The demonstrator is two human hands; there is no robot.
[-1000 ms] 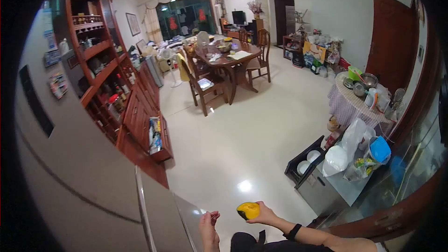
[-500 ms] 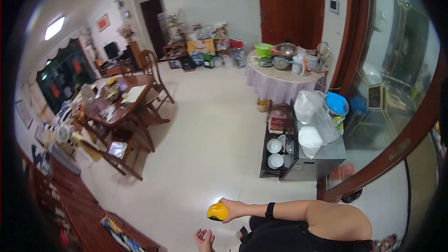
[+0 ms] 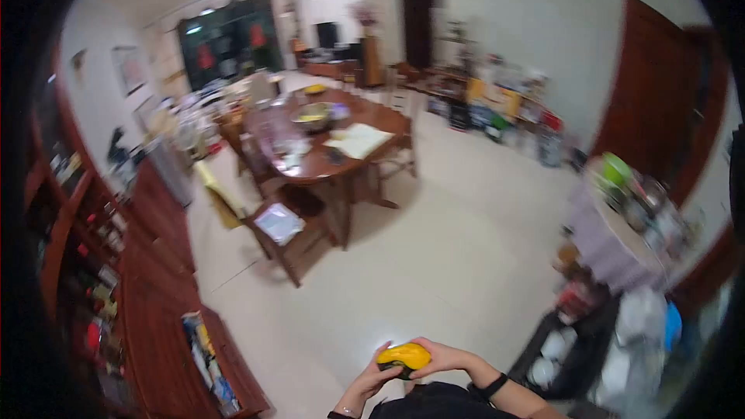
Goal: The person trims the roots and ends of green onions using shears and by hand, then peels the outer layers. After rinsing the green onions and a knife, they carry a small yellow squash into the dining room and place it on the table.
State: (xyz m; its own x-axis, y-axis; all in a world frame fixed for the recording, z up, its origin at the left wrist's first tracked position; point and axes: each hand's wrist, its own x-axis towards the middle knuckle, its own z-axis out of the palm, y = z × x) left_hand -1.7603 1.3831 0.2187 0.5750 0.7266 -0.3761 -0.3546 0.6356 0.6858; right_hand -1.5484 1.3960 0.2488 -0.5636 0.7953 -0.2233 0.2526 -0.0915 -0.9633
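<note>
Both of my hands are at the bottom of the head view, in front of my body. Between them is a rounded yellow squash (image 3: 407,354) with a dark green underside. My left hand (image 3: 375,378) is closed on its left end and lower side. The right end is gripped by my right hand (image 3: 444,358), its fingers curled around the yellow skin. The squash is held above the pale tiled floor (image 3: 365,279).
A wooden dining table (image 3: 303,168) carries a bowl, papers and other items. A chair (image 3: 303,242) with a shiny packet (image 3: 279,223) on its seat stands nearer. At right are a cloth-covered table (image 3: 613,240) and a low rack of bowls; at left, a red-brown cabinet (image 3: 159,318).
My view has swung to the left, bringing the dining table nearer the middle. My left hand, apart from the squash before, now holds it together with my right hand.
</note>
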